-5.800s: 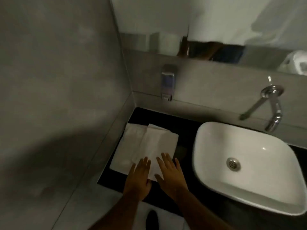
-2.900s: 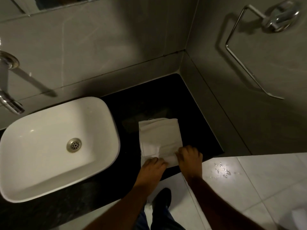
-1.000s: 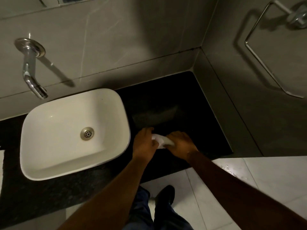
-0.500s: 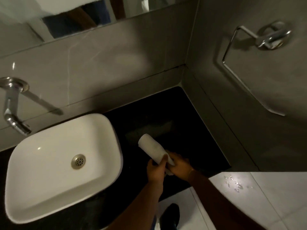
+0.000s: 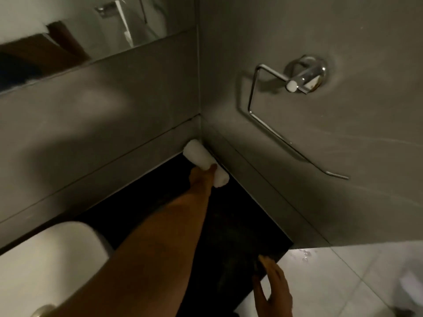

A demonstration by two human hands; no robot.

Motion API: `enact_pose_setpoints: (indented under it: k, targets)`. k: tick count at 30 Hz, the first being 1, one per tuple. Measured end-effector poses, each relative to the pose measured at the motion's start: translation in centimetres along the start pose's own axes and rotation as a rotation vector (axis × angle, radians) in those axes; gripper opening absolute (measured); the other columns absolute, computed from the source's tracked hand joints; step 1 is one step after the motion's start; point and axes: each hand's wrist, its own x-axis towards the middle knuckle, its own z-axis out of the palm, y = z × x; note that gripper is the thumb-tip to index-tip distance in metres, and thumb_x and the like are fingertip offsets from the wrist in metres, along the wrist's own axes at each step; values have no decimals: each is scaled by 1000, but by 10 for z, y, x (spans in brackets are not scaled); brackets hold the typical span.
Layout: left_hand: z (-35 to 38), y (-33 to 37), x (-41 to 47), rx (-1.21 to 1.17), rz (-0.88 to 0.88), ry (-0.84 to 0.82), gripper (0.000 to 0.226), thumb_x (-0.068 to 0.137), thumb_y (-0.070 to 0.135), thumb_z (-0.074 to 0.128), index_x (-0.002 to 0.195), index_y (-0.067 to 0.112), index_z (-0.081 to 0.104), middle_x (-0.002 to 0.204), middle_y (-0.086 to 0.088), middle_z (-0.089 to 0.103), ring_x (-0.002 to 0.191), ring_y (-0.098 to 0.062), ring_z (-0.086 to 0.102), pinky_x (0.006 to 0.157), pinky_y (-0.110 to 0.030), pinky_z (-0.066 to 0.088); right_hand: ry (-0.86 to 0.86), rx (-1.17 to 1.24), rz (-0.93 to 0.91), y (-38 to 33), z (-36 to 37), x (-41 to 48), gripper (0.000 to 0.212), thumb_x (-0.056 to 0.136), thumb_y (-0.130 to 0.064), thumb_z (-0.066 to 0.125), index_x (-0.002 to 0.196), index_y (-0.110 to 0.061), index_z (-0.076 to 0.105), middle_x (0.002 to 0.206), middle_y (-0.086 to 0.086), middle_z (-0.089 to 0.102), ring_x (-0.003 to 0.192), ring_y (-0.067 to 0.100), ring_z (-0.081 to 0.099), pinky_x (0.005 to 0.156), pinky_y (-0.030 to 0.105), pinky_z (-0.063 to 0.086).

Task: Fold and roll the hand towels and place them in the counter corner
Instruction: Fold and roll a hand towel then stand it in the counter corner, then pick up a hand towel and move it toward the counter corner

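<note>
A view from above of a dim bathroom desk, dark and polished, set between grey tiled walls.

At the lower left, the rounded white rim of a sink (image 5: 45, 252) sits on the desk (image 5: 240, 225). Above it, a mirror (image 5: 68, 37) runs along the back wall.

In the middle, the left arm stretches from the lower left up toward the far right corner of the desk. The left hand (image 5: 202, 177) grasps a white rolled towel (image 5: 201, 160) near its nearer end. The roll lies along the right wall, its far end pressed into the corner where the two walls meet. Half a second ago both hands held this roll near the front edge of the desk, beside the sink. It has since been carried to the corner by the left hand alone.

At the lower right, the right hand (image 5: 272, 291) has let go and hovers open, fingers spread, just at the front edge of the desk. On the right wall above hangs an empty chrome towel ring (image 5: 295, 88).

This towel looks as good as placed. Only the release seems to remain. No second towel is in view here, so any other still waits elsewhere.
</note>
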Motion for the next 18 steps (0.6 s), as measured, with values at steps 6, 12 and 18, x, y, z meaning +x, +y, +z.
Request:
enact_pose_setpoints:
  k: [6,12,18]
  targets:
    - [33,17,61,149,66,-111,67,93,55,58,143,12,47,145,-14,54,123,-38,54,102,-43,48,-52,-95,119,36,-12,-50,80,69,-38,75,126,-75,33,116,10,69,100,31,72,85,48,58]
    - [20,3,-15,-67,55,73,85,85,67,60,145,8,46,146,-17,53,129,-39,53,106,-48,46,-53,-120,58,13,-10,-67,98,72,-22,88,121,-81,27,130,4,63,109,26,68,89,41,56]
    - [-29,-87,-117,400,312,71,58,101,51,45,145,14,50,151,-15,49,138,-30,46,119,-41,31,9,-81,-111,-49,-10,-39,57,78,-20,82,124,-44,59,134,1,60,112,22,65,86,44,59]
